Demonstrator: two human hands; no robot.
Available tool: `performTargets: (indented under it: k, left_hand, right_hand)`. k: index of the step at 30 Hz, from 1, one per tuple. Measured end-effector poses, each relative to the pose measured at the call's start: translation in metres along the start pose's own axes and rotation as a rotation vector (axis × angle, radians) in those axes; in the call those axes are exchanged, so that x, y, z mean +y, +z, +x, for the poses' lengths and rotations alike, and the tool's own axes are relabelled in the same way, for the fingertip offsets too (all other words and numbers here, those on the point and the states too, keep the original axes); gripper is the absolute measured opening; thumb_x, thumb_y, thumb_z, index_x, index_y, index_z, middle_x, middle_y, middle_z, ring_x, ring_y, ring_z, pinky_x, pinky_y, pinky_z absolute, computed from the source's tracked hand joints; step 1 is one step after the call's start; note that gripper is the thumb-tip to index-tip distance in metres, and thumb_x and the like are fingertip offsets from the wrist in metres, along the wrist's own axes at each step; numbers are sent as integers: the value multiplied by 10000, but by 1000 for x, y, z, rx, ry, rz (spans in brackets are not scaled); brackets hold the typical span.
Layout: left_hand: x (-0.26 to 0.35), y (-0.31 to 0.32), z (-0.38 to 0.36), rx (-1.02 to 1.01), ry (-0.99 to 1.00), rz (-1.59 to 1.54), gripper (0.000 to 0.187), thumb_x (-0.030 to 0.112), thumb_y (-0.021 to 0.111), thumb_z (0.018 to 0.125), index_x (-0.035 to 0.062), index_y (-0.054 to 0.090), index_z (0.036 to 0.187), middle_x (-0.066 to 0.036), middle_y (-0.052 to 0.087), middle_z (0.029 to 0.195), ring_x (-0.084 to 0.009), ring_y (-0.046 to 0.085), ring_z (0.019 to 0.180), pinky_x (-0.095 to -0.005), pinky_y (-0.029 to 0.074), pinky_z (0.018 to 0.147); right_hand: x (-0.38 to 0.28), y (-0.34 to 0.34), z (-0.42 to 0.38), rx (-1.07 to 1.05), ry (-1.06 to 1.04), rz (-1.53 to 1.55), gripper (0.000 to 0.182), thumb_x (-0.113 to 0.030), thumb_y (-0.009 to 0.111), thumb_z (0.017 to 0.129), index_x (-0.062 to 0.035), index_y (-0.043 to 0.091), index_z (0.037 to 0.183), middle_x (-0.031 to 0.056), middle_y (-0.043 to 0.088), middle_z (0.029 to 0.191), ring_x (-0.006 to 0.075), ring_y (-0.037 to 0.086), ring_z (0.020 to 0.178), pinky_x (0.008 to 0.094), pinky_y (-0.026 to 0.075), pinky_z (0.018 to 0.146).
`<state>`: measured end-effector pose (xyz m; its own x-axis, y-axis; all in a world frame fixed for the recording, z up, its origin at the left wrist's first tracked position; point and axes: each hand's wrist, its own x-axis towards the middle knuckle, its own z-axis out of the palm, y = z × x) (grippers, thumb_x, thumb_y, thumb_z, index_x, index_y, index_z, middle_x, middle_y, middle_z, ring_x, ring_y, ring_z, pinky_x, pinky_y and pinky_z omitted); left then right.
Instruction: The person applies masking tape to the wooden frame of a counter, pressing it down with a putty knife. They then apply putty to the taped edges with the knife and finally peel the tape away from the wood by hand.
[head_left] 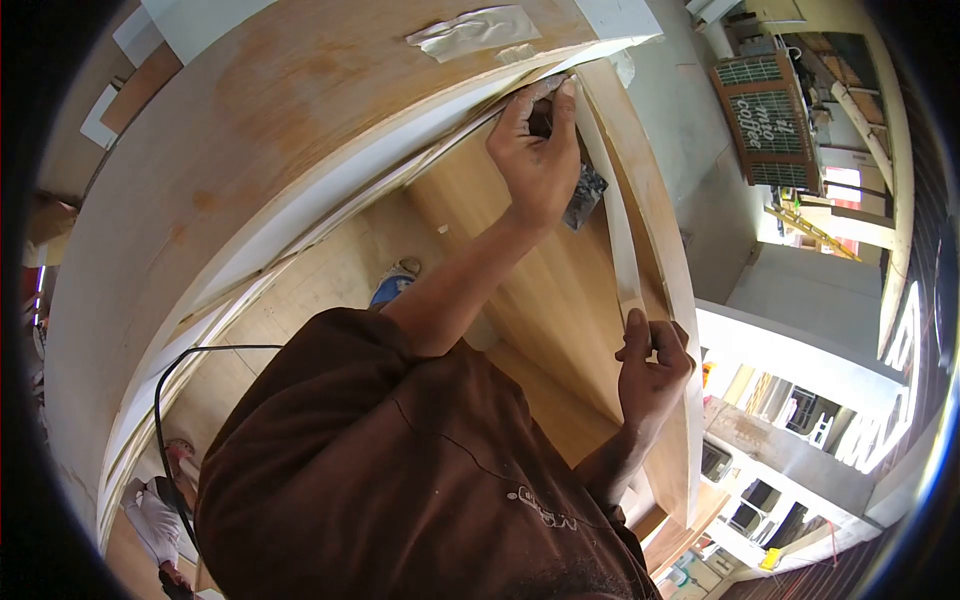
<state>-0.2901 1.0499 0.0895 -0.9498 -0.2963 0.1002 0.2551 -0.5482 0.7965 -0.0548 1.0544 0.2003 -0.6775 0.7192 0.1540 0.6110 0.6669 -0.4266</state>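
My left hand (537, 155) is at the upper corner of a curved wooden piece, its thumb and fingertips closed on the top end of a thin pale strip (622, 235). The strip runs down along the inner side of a wooden edge panel (650, 200). Lower down, my right hand (655, 375) pinches the strip's other end between thumb and curled fingers. A dark, crumpled-looking piece (585, 197) shows just below my left hand, against the wood-grain board (510, 250).
A broad curved panel (230, 150) with brownish smears arcs across the left, a piece of masking tape (475, 32) on it. A black cable (158, 400) loops by my side. Another person's leg (155, 525) shows lower left. A lettered crate (770, 120) and yellow ladder (815, 232) stand at right.
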Motion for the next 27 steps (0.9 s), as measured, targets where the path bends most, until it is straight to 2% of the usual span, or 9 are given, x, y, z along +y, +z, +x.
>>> performTargets:
  k: [2, 4, 11, 13, 16, 21, 27]
  left_hand:
    - [0, 0, 0, -1, -12, 8, 152, 90, 759, 1020, -35, 752, 1105, -60, 760, 973, -92, 644, 874, -260, 540, 805]
    - [1, 0, 0, 0, -24, 17, 154, 92, 758, 1022, -36, 752, 1107, -62, 761, 982, -94, 644, 884, -263, 540, 814]
    - [1, 1, 0, 11, 57, 16, 150, 99, 735, 1040, -33, 750, 1110, -69, 767, 1010, -105, 650, 902, -271, 544, 832]
    - [1, 2, -1, 10, 66, 3, 148, 100, 726, 1046, -31, 750, 1111, -65, 766, 1011, -100, 648, 902, -269, 543, 832]
    - [-2, 2, -2, 6, -32, -34, 144, 100, 713, 1055, -24, 749, 1118, -58, 766, 1016, -90, 645, 907, -268, 540, 836]
    - [-11, 5, 0, 26, 62, -55, 149, 100, 711, 1056, -29, 746, 1121, -56, 766, 1008, -84, 651, 887, -258, 539, 821]
    - [-12, 4, 1, 36, 79, 10, 154, 108, 727, 1048, -35, 751, 1100, -55, 766, 980, -80, 649, 866, -256, 540, 808]
  right_hand:
    - [1, 0, 0, -11, 5, 3, 303, -148, 782, 980, -24, 682, 723, 72, 645, 594, 234, 591, 766, 387, 482, 770]
    - [7, 0, 0, -20, -78, -29, 337, -172, 767, 1014, 22, 676, 754, 67, 606, 642, 128, 586, 652, 315, 471, 627]
    - [9, 2, 0, 9, -127, -32, 349, -178, 763, 1018, 26, 665, 751, 72, 601, 659, 132, 583, 620, 319, 478, 597]
    - [1, 1, -1, -6, 12, 24, 283, -132, 785, 977, -22, 686, 735, 72, 645, 605, 227, 585, 745, 380, 478, 790]
    - [3, 2, -1, -6, 11, 21, 271, -123, 788, 971, -21, 685, 742, 71, 648, 613, 225, 584, 744, 378, 477, 793]
    - [4, 1, -1, -8, 14, 34, 270, -122, 789, 968, -19, 682, 742, 75, 662, 625, 229, 588, 746, 382, 478, 791]
    - [3, 1, 0, 1, 16, 44, 273, -123, 791, 967, -13, 683, 741, 86, 674, 636, 239, 595, 755, 394, 484, 795]
